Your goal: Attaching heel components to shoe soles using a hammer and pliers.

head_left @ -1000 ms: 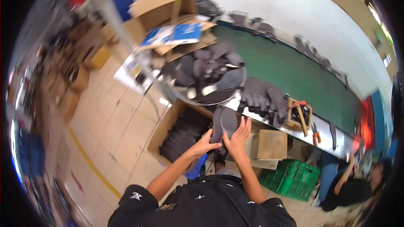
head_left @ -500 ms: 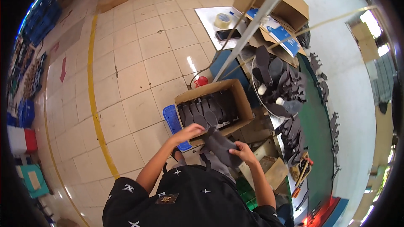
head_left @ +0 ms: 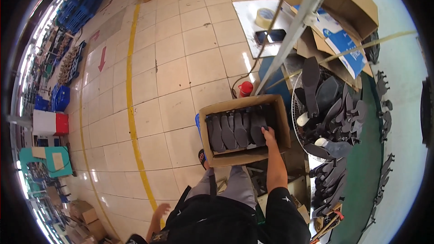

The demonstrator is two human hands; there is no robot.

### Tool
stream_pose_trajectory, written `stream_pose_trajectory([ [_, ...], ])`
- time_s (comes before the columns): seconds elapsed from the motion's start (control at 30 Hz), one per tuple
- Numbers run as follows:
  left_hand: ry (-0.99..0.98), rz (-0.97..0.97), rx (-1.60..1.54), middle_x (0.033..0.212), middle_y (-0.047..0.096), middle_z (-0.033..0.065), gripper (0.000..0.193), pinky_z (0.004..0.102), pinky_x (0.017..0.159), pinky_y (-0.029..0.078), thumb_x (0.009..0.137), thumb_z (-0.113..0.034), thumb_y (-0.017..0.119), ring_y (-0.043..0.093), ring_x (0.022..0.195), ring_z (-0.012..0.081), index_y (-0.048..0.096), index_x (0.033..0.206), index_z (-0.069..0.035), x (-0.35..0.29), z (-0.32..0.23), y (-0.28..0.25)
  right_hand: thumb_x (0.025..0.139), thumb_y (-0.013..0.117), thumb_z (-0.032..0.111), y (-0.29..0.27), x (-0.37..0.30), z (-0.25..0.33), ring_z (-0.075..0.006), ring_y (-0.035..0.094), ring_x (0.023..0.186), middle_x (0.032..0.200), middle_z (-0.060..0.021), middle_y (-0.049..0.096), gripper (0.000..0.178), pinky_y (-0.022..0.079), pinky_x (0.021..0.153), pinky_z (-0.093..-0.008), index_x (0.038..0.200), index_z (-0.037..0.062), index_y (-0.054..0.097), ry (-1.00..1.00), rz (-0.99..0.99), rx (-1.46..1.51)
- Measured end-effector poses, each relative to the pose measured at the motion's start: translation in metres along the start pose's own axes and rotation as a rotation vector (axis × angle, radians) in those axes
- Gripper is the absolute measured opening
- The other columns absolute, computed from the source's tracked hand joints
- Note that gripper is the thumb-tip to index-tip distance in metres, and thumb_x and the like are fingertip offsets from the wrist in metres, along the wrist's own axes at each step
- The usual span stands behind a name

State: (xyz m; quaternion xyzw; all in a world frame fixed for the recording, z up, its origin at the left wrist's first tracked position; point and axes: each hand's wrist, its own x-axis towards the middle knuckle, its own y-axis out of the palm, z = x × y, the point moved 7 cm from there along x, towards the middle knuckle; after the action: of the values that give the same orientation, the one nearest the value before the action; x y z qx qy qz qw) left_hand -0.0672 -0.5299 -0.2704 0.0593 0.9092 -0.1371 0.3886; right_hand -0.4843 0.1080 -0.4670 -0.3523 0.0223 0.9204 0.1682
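Observation:
My right hand (head_left: pixel 269 136) reaches into an open cardboard box (head_left: pixel 239 157) and grips the near end of a dark grey shoe sole (head_left: pixel 258 129) at the right of the row. Several similar soles (head_left: pixel 228 131) stand side by side in the box, their flat faces toward me. Some of my right fingers are hidden against the sole. My left hand (head_left: pixel 162 209) hangs low at the left of my body, away from the box, its fingers loosely stretched out and holding nothing.
A round wire rack (head_left: pixel 296 108) heaped with dark soles stands right of the box, beside a green conveyor belt (head_left: pixel 361 171). Behind are a metal post (head_left: pixel 294 31), a red object (head_left: pixel 246 88), and a white tabletop (head_left: pixel 244 13) with tape (head_left: pixel 265 18) and a phone (head_left: pixel 270 36).
The soles I held between both hands in front of me are now down at the box, with my right hand on one. My left hand has withdrawn to the lower left.

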Motion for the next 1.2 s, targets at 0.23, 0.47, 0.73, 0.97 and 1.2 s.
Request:
stream_pose_trajectory([
  [0.23,-0.500,-0.145,0.135,0.105,0.066,0.0109,0.037,0.0340,0.077,0.052,0.093,-0.030,0.059,0.064,0.095,0.0217,0.059,0.119,-0.005,-0.060,0.007,0.014,0.087,0.072,0.025,0.034,0.011,0.014,-0.0344,0.062,0.110,0.118,-0.0221,0.064,0.048,0.048,0.095,-0.0422,0.124,-0.0024,0.059,-0.049,-0.139,-0.464],
  [0.47,-0.329,-0.248,0.353,0.099,0.067,0.0123,0.034,0.0372,0.082,0.051,0.093,-0.031,0.057,0.065,0.095,0.0264,0.063,0.112,-0.003,-0.019,-0.019,-0.022,0.090,0.064,0.023,0.043,-0.064,0.062,-0.0420,0.050,0.122,0.129,-0.0221,0.053,0.044,0.042,0.101,-0.0536,0.126,0.0005,0.054,-0.229,-0.452,-0.796],
  [0.73,0.137,-0.131,0.787,0.091,0.068,0.0134,0.034,0.0389,0.082,0.051,0.093,-0.032,0.056,0.065,0.091,0.0258,0.067,0.103,-0.001,0.204,-0.131,-0.066,0.101,0.047,0.028,0.008,-0.219,0.055,-0.0313,0.066,0.060,0.067,-0.0171,0.065,0.034,0.051,0.062,-0.0439,0.089,-0.0020,0.058,-0.535,-0.339,-0.412],
  [0.97,0.525,0.605,0.568,0.106,0.068,0.0072,0.031,0.0297,0.081,0.049,0.102,-0.028,0.052,0.062,0.089,0.0144,0.064,0.115,-0.002,0.237,-0.491,0.111,0.102,0.049,0.039,-0.138,-0.439,0.058,-0.0127,0.056,0.052,0.055,-0.0062,0.059,0.056,0.045,0.054,-0.0301,0.062,0.0001,0.059,-0.330,-0.638,0.376],
  [1.2,0.598,1.289,0.552,0.114,0.069,0.0086,0.030,0.0264,0.079,0.050,0.103,-0.022,0.049,0.066,0.093,0.0136,0.060,0.123,-0.002,0.079,-0.578,0.443,0.098,0.053,0.021,-0.313,-0.560,0.066,-0.0399,0.064,0.080,0.086,-0.0197,0.067,0.024,0.050,0.072,-0.0474,0.095,-0.0008,0.061,-0.244,-1.570,-0.115],
])
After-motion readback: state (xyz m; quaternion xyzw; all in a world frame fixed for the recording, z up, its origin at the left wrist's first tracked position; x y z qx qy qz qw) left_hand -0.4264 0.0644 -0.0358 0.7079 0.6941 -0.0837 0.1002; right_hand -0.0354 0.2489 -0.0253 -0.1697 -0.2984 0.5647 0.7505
